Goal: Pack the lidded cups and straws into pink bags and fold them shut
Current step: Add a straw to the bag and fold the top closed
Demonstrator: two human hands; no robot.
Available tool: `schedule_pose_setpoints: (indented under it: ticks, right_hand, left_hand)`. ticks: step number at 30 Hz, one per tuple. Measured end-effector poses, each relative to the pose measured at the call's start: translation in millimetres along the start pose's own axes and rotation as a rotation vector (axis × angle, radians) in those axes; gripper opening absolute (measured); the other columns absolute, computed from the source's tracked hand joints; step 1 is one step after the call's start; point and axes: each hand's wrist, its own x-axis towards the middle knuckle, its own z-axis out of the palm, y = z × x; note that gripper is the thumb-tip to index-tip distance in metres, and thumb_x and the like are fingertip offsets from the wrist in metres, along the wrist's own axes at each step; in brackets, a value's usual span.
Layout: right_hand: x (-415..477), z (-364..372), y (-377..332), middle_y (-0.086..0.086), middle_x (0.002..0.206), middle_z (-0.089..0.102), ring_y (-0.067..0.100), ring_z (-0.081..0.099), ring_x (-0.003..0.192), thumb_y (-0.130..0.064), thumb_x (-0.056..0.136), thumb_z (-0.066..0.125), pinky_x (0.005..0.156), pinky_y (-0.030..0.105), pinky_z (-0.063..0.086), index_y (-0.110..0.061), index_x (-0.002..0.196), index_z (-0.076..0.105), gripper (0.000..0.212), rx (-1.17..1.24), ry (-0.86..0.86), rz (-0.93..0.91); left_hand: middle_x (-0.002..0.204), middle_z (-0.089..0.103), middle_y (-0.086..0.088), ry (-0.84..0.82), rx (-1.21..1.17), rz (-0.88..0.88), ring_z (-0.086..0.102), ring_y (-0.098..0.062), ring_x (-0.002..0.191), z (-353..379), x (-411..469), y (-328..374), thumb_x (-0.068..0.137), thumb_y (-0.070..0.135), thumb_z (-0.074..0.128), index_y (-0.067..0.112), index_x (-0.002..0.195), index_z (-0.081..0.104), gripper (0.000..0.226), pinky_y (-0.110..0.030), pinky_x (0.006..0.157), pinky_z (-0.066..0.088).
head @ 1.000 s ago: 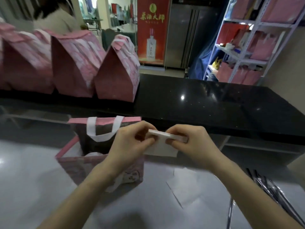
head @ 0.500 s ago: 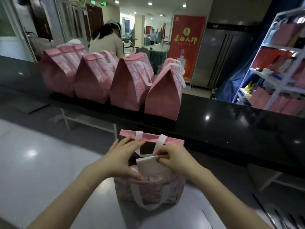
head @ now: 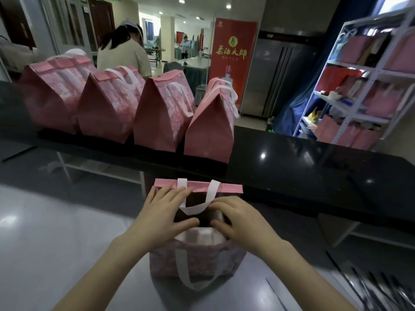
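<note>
Inside of the open pink bag [head: 195,259] is mostly hidden. Only a pale, whitish mass [head: 201,234] shows just under the near rim, too blurred to tell cup lid from paper, and no straw can be made out. The bag stands upright on the glossy grey worktop [head: 56,243]. It is boxy, patterned pink paper with a plain pink folded band along the far rim and flat white ribbon handles [head: 197,199], one looping into the mouth, one hanging down the near face. Left hand [head: 164,216] is spread at the bag's left side, fingers fairly straight with the tips on the far band and the thumb over the mouth, gripping nothing. Right hand [head: 238,218] is at the bag's right side, fingers curled in over the mouth beside the far handle. Whether it pinches anything can't be told, as the gap under the fingers is dark. Both forearms are cut off at the bottom edge. Behind the bag, on the raised black worktop [head: 292,158], four closed pink bags [head: 157,115] stand in a row, tops folded to a gable shape. Right of the bag, low in the corner, are smeared dark metal rods [head: 370,286], unidentifiable.
</note>
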Motion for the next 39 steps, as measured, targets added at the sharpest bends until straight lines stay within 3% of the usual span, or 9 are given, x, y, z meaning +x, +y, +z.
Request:
schedule_pose_setpoints:
  ticks: [3, 6, 9, 11, 16, 21, 28, 33, 39]
  right_hand:
    - [-26.9, -12.7, 15.9, -0.01, 0.135, 0.053, 0.007, 0.045, 0.125, -0.038, 0.093, 0.057, 0.105, 0.021, 0.034, -0.027, 0.127, 0.058, 0.036, -0.043, 0.101, -0.012]
    - [-64.5, -23.3, 42.8, -0.005, 0.116, 0.065, 0.011, 0.058, 0.107, -0.032, 0.09, 0.063, 0.091, 0.023, 0.045, -0.022, 0.109, 0.068, 0.022, -0.105, 0.265, 0.031]
    - [-118.6, -24.3, 84.9, -0.002, 0.088, 0.067, 0.022, 0.061, 0.082, -0.028, 0.087, 0.065, 0.07, 0.034, 0.05, -0.019, 0.088, 0.07, 0.011, -0.25, 0.279, 0.219]
    - [-164.6, -19.5, 117.3, -0.001, 0.089, 0.065, 0.025, 0.06, 0.086, -0.032, 0.089, 0.06, 0.071, 0.035, 0.045, -0.019, 0.091, 0.067, 0.016, -0.305, 0.138, 0.44]
    - [-287.1, -1.4, 193.5, -0.003, 0.122, 0.055, 0.02, 0.047, 0.118, -0.048, 0.093, 0.047, 0.092, 0.034, 0.039, -0.025, 0.119, 0.055, 0.036, -0.248, -0.13, 0.856]
    - [-359.4, 15.8, 237.5, 0.003, 0.128, 0.054, 0.023, 0.045, 0.122, -0.058, 0.088, 0.05, 0.094, 0.037, 0.039, -0.02, 0.123, 0.054, 0.053, -0.245, -0.234, 1.048]
    - [-387.3, 45.8, 255.6, 0.006, 0.125, 0.054, 0.025, 0.048, 0.118, -0.062, 0.085, 0.053, 0.092, 0.038, 0.042, -0.014, 0.125, 0.051, 0.062, -0.156, -0.209, 1.148]
    - [-387.6, 51.5, 260.1, 0.005, 0.121, 0.058, 0.024, 0.051, 0.115, -0.034, 0.09, 0.052, 0.088, 0.034, 0.045, -0.012, 0.117, 0.056, 0.034, -0.059, -0.152, 1.18]
    - [-392.4, 45.3, 264.5, 0.008, 0.111, 0.065, 0.027, 0.06, 0.105, -0.016, 0.089, 0.052, 0.078, 0.032, 0.048, -0.01, 0.108, 0.06, 0.022, 0.008, -0.133, 1.237]
  left_hand:
    - [0.13, 0.059, 0.003, 0.225, 0.021, 0.027, 0.039, -0.023, 0.136, -4.5, 3.2, 28.2, 0.085, 0.051, 0.063, 0.024, 0.13, 0.056, 0.053, -0.046, 0.113, 0.029]
    - [0.096, 0.068, 0.001, 0.419, -0.043, 0.148, 0.062, -0.026, 0.099, 3.2, 11.1, 74.7, 0.084, 0.026, 0.071, 0.017, 0.097, 0.069, 0.015, -0.043, 0.085, 0.049]
    - [0.079, 0.065, 0.003, 0.369, -0.116, 0.263, 0.059, -0.019, 0.075, 26.9, 22.4, 143.0, 0.083, 0.021, 0.065, 0.018, 0.081, 0.068, 0.005, -0.037, 0.067, 0.05]
    - [0.074, 0.065, 0.003, 0.264, -0.139, 0.333, 0.059, -0.021, 0.072, 56.6, 28.4, 194.1, 0.082, 0.021, 0.065, 0.018, 0.077, 0.068, 0.007, -0.036, 0.062, 0.05]
    - [0.092, 0.066, 0.009, -0.06, -0.235, 0.401, 0.056, -0.015, 0.09, 156.1, 37.3, 307.9, 0.09, 0.029, 0.054, 0.023, 0.095, 0.066, 0.014, -0.029, 0.074, 0.043]
    - [0.114, 0.061, 0.005, -0.325, -0.226, 0.456, 0.052, -0.016, 0.109, 241.8, 46.5, 383.1, 0.087, 0.021, 0.054, 0.024, 0.116, 0.061, 0.031, -0.029, 0.088, 0.042]
    - [0.112, 0.054, -0.006, -0.595, -0.036, 0.252, 0.057, -0.03, 0.104, 306.8, 35.5, 423.8, 0.085, 0.029, 0.056, 0.019, 0.119, 0.051, 0.035, -0.036, 0.077, 0.047]
    - [0.107, 0.058, -0.01, -0.573, -0.071, 0.194, 0.058, -0.033, 0.098, 322.9, 29.9, 424.0, 0.083, 0.015, 0.05, 0.017, 0.118, 0.053, 0.034, -0.037, 0.077, 0.047]
    - [0.101, 0.063, -0.003, -0.502, -0.079, 0.13, 0.061, -0.028, 0.095, 326.0, 30.5, 422.8, 0.084, 0.026, 0.052, 0.021, 0.113, 0.054, 0.03, -0.033, 0.07, 0.047]
